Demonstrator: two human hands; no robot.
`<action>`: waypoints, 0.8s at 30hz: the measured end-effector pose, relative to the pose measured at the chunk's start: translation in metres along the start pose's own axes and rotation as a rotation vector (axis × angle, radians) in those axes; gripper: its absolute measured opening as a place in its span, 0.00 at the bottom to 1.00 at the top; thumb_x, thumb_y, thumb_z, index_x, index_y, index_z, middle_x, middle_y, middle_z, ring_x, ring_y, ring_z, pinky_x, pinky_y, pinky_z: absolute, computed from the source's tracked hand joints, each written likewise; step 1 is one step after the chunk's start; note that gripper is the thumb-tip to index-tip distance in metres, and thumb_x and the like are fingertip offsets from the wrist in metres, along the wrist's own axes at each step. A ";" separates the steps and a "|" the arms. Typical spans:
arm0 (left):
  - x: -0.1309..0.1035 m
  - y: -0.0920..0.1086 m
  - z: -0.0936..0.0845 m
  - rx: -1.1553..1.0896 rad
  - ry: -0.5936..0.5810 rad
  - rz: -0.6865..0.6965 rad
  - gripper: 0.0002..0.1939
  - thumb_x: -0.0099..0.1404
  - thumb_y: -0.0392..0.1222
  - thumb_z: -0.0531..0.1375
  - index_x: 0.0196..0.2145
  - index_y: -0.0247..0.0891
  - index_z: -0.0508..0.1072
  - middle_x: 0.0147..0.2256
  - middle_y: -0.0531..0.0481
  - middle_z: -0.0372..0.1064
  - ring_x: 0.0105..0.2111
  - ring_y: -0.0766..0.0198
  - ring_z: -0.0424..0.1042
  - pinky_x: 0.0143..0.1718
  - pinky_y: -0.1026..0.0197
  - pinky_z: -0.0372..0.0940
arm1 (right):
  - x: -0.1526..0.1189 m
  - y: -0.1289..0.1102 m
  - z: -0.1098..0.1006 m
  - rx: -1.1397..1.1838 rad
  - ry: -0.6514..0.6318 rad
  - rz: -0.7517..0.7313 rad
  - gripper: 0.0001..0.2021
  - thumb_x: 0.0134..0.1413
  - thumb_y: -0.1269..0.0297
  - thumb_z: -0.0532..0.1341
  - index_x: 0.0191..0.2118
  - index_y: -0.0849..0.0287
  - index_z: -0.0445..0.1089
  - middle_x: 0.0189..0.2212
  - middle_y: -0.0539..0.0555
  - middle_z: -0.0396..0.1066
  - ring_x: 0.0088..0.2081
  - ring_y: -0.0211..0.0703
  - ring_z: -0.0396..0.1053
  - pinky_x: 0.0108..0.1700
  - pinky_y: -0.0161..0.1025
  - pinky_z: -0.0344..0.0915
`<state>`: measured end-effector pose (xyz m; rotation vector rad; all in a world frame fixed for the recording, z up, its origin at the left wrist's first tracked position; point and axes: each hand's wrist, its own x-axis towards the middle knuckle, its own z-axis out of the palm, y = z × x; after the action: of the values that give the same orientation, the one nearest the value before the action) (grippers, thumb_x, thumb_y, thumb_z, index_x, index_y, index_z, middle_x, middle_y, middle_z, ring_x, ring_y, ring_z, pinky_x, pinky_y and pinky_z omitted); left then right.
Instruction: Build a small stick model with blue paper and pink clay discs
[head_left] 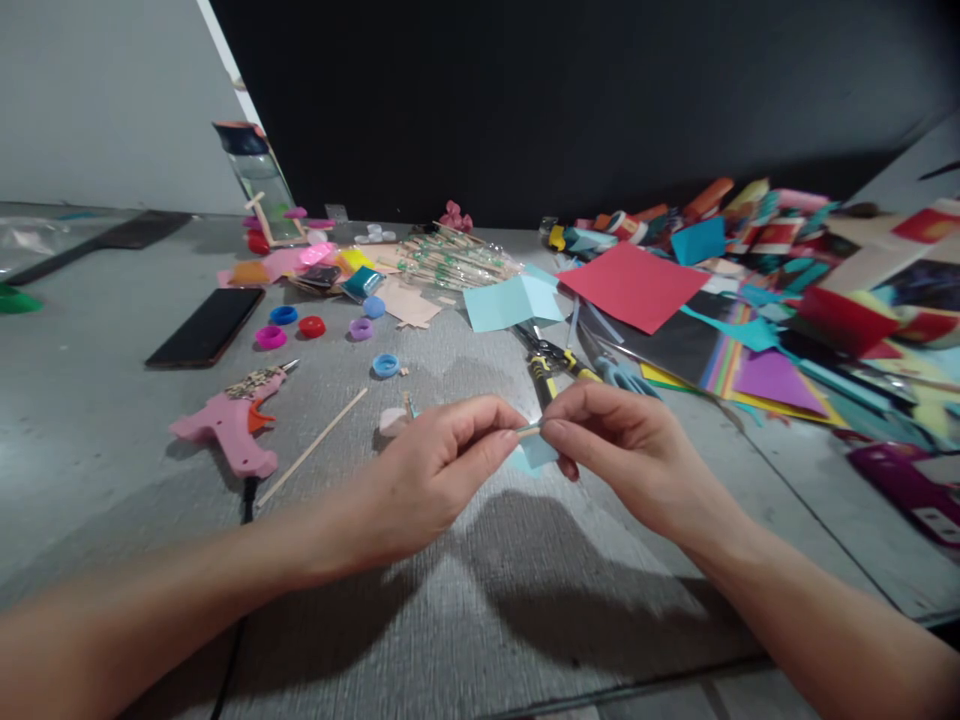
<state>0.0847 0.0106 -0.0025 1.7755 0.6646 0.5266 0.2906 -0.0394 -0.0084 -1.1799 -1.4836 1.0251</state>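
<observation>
Over the middle of the grey table, my left hand (442,465) pinches one end of a short thin wooden stick (529,431). The fingertips of my right hand (637,455) are closed on its other end. A small light blue piece of paper (537,453) hangs at the stick, between the two hands; how it is attached is hidden. Just behind my hands lie yellow-and-black pliers (541,375). A long wooden stick (315,445) rests left of my left hand, beside a pink glue gun (236,425).
Bottle caps (386,366) and a black phone (206,327) lie at the left. Behind are a water bottle (259,180), bagged sticks (450,260) and folded light blue paper (499,306). Red paper (634,285), blue scissors (622,375) and coloured sheets (776,380) spread at the right.
</observation>
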 end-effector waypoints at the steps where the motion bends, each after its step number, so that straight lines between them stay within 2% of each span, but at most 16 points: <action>1: 0.000 0.000 0.000 0.003 0.004 -0.002 0.12 0.76 0.48 0.54 0.41 0.40 0.73 0.22 0.61 0.51 0.20 0.72 0.49 0.23 0.66 0.50 | 0.000 0.000 0.000 -0.007 0.002 -0.002 0.07 0.61 0.62 0.65 0.33 0.59 0.73 0.26 0.47 0.68 0.25 0.32 0.64 0.26 0.31 0.62; 5: 0.001 0.001 0.000 0.030 0.011 0.009 0.11 0.76 0.46 0.53 0.40 0.40 0.73 0.23 0.61 0.55 0.21 0.73 0.51 0.26 0.67 0.54 | 0.000 0.000 0.002 -0.011 0.004 0.000 0.06 0.61 0.63 0.66 0.34 0.59 0.73 0.26 0.47 0.68 0.25 0.31 0.63 0.26 0.31 0.61; 9: 0.002 0.002 0.000 0.107 0.021 0.067 0.11 0.76 0.42 0.53 0.39 0.40 0.73 0.30 0.59 0.66 0.28 0.72 0.61 0.32 0.67 0.58 | 0.000 -0.001 0.003 -0.025 0.002 -0.015 0.06 0.59 0.64 0.67 0.33 0.59 0.72 0.26 0.47 0.67 0.26 0.31 0.62 0.27 0.31 0.60; 12: 0.001 0.001 0.001 0.175 0.033 0.103 0.11 0.76 0.42 0.53 0.38 0.39 0.74 0.32 0.58 0.69 0.32 0.71 0.65 0.35 0.67 0.59 | -0.001 -0.001 0.004 -0.044 -0.006 -0.043 0.05 0.59 0.66 0.67 0.34 0.59 0.72 0.27 0.46 0.67 0.27 0.31 0.62 0.27 0.30 0.60; 17: -0.001 0.001 0.001 0.171 0.036 0.095 0.11 0.75 0.43 0.54 0.38 0.40 0.74 0.32 0.58 0.69 0.32 0.71 0.65 0.34 0.66 0.59 | -0.003 -0.002 0.005 -0.092 -0.002 -0.097 0.04 0.61 0.69 0.65 0.33 0.59 0.72 0.27 0.46 0.67 0.27 0.30 0.62 0.27 0.30 0.60; 21: 0.001 0.002 0.001 0.016 0.000 0.034 0.12 0.75 0.45 0.54 0.38 0.40 0.75 0.29 0.58 0.65 0.28 0.71 0.61 0.28 0.66 0.56 | -0.004 -0.003 0.006 -0.057 0.020 -0.102 0.05 0.60 0.68 0.66 0.33 0.58 0.72 0.27 0.46 0.68 0.26 0.30 0.63 0.26 0.30 0.62; 24: 0.002 0.002 0.001 -0.113 -0.007 -0.013 0.13 0.74 0.47 0.54 0.37 0.40 0.74 0.23 0.60 0.59 0.23 0.72 0.56 0.24 0.67 0.53 | -0.005 -0.001 0.007 -0.013 0.045 -0.099 0.05 0.60 0.68 0.66 0.32 0.57 0.72 0.27 0.47 0.69 0.25 0.31 0.64 0.26 0.30 0.63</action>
<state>0.0871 0.0113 -0.0009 1.6652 0.6291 0.5380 0.2836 -0.0454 -0.0094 -1.1207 -1.5001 0.9171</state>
